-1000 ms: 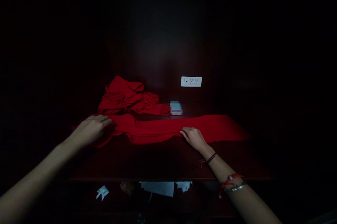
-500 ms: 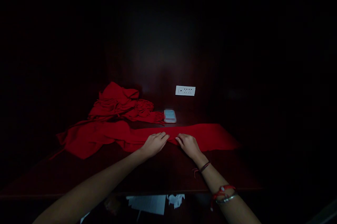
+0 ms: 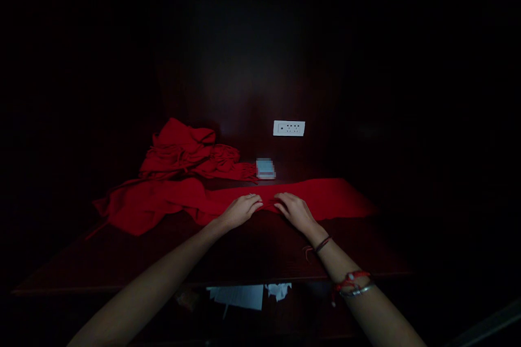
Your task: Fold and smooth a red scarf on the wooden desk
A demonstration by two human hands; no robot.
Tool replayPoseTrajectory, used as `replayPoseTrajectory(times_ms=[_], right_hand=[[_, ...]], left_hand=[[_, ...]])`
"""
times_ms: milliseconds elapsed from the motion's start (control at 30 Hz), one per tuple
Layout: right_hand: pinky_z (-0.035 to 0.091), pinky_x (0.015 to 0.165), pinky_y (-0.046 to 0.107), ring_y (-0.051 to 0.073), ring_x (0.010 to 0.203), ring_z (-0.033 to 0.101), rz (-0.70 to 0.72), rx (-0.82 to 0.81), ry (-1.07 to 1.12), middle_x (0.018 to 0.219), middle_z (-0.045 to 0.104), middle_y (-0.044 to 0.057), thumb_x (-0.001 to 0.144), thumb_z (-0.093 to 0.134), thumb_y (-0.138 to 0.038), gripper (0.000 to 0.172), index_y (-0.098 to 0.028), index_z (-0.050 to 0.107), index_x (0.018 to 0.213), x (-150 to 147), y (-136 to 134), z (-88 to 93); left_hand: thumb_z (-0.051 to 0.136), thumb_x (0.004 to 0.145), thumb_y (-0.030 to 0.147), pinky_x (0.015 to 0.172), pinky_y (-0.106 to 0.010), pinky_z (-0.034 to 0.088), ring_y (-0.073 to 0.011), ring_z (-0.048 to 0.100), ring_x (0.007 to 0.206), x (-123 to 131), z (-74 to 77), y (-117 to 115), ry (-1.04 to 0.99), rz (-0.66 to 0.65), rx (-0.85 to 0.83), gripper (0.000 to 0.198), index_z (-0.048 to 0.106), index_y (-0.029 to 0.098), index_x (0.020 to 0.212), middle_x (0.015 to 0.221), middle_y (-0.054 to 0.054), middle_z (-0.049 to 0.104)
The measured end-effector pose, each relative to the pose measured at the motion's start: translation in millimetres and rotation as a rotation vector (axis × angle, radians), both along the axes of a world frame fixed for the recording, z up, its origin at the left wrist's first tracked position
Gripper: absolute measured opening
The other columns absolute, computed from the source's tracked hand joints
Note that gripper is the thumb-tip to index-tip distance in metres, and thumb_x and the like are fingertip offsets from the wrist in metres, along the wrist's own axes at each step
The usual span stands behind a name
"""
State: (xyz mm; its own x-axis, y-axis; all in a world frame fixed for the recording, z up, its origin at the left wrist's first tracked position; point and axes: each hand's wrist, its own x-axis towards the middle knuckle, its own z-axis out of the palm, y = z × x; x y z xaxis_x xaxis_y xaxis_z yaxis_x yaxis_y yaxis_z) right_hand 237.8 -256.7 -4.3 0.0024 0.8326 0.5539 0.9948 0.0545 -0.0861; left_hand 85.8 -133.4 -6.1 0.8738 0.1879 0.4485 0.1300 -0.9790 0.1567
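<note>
A long red scarf [image 3: 334, 197] lies stretched from left to right across the dark table, flat at its right part and rumpled toward the left. Near the middle of its front edge, my left hand [image 3: 243, 211] has its fingers bent on the cloth, thumb close to them. My right hand [image 3: 296, 212] faces it a short way to the right, fingers curled on the same scarf. Between the two hands the fabric is gathered into small creases. Behind, at the left, rests a heaped pile of red fringed scarves [image 3: 183, 149].
A small pale blue packet [image 3: 266, 169], blurred, lies by the pile's fringe. On the dark back wall is a white socket plate [image 3: 288, 128]. Below the table's front edge [image 3: 142, 285] show white paper sheets [image 3: 240, 296] and a crumpled paper [image 3: 278, 291]. The surroundings are very dark.
The view has tipped slightly downward, so everything sits higher in the picture. My hands stay at the scarf's middle, with the right fingers a little more spread from the thumb.
</note>
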Motion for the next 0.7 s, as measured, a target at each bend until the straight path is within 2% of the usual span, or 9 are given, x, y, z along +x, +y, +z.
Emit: replayPoseTrajectory(times_ms=[167, 300, 367, 467, 700], right_hand=[[0.036, 0.063, 0.021, 0.012, 0.068, 0.048, 0.012, 0.002, -0.037, 0.073, 0.052, 0.004, 0.083, 0.034, -0.029, 0.022, -0.018, 0.051, 0.075, -1, 1, 0.9], [0.035, 0.061, 0.021, 0.012, 0.065, 0.047, -0.033, 0.012, -0.051, 0.071, 0.051, 0.003, 0.084, 0.032, -0.030, 0.024, -0.017, 0.049, 0.074, -2, 1, 0.3], [0.034, 0.060, 0.021, 0.012, 0.064, 0.046, -0.050, 0.011, -0.062, 0.070, 0.051, 0.003, 0.084, 0.032, -0.030, 0.024, -0.018, 0.049, 0.072, -3, 1, 0.1], [0.034, 0.059, 0.021, 0.012, 0.064, 0.046, -0.062, 0.016, -0.054, 0.070, 0.051, 0.003, 0.084, 0.032, -0.030, 0.024, -0.017, 0.049, 0.071, -3, 1, 0.0], [0.036, 0.063, 0.021, 0.012, 0.066, 0.049, -0.003, 0.045, 0.068, 0.074, 0.056, 0.003, 0.082, 0.037, -0.027, 0.016, -0.016, 0.050, 0.081, -2, 3, -2.3]], left_hand=[[0.027, 0.085, 0.021, 0.072, -0.022, 0.038, -0.0123, 0.051, 0.082, -3, -1.8, 5, -0.041, -0.003, -0.033, 0.021, 0.045, 0.020, 0.096, 0.091, -0.001, 0.054], [0.027, 0.083, 0.017, 0.072, -0.021, 0.038, -0.0118, 0.050, 0.081, -8, 4.2, 2, 0.002, -0.034, 0.087, 0.022, 0.047, 0.020, 0.092, 0.091, -0.001, 0.052], [0.031, 0.083, 0.026, 0.069, -0.021, 0.039, -0.0124, 0.051, 0.077, -10, 7.3, -1, 0.033, -0.020, 0.155, 0.019, 0.048, 0.020, 0.088, 0.087, -0.001, 0.052], [0.039, 0.078, 0.041, 0.064, -0.022, 0.040, -0.0139, 0.051, 0.074, -10, 9.9, -6, 0.052, 0.025, 0.256, 0.025, 0.049, 0.019, 0.084, 0.084, -0.001, 0.052], [0.033, 0.083, 0.027, 0.065, -0.021, 0.039, -0.0124, 0.052, 0.075, -8, 10.3, -8, 0.014, 0.035, 0.465, 0.019, 0.051, 0.018, 0.082, 0.083, -0.002, 0.054]])
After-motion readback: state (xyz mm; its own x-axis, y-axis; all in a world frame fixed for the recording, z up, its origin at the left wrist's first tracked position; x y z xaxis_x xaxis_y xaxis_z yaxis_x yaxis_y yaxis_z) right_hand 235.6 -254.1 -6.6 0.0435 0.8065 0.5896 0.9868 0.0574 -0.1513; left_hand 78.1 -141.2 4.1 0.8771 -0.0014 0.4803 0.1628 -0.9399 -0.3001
